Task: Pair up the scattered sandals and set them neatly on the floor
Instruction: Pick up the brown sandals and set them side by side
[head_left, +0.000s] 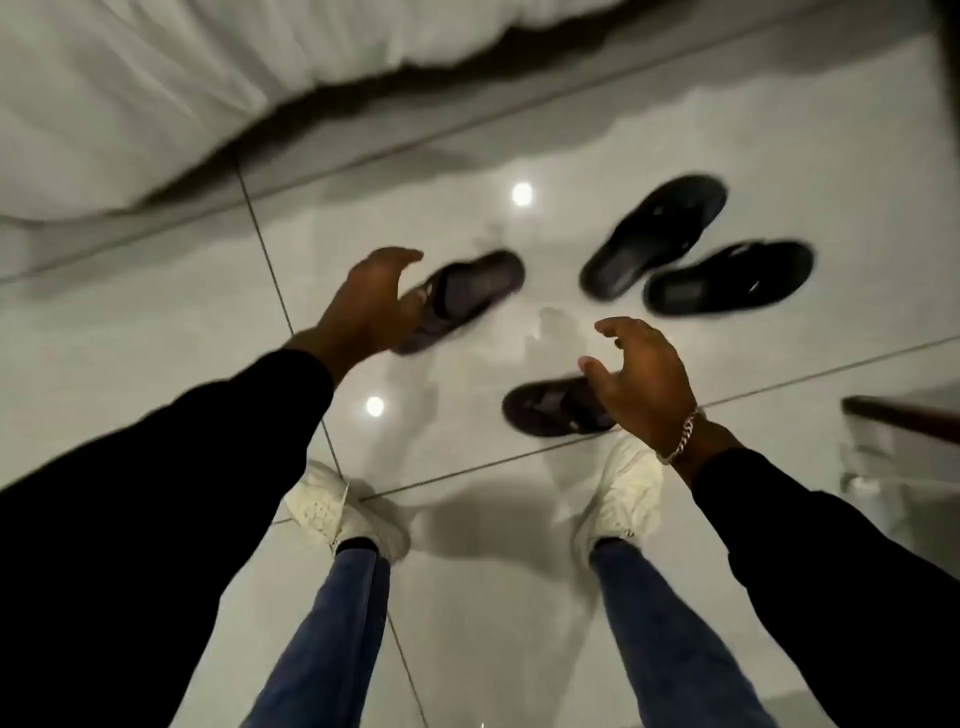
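Both of the person's arms reach out over the glossy tiled floor (156, 322). The left hand (371, 304) is open, fingers curled loosely, empty; just beyond it and partly hidden behind it lies a dark brown sandal (467, 293). The right hand (641, 379) is open too, holding nothing, with a second brown sandal (550, 408) under it near the person's white shoe (623, 493). Farther out past the right hand, two black sandals (696, 249) lie close together, angled apart. The frame is blurred.
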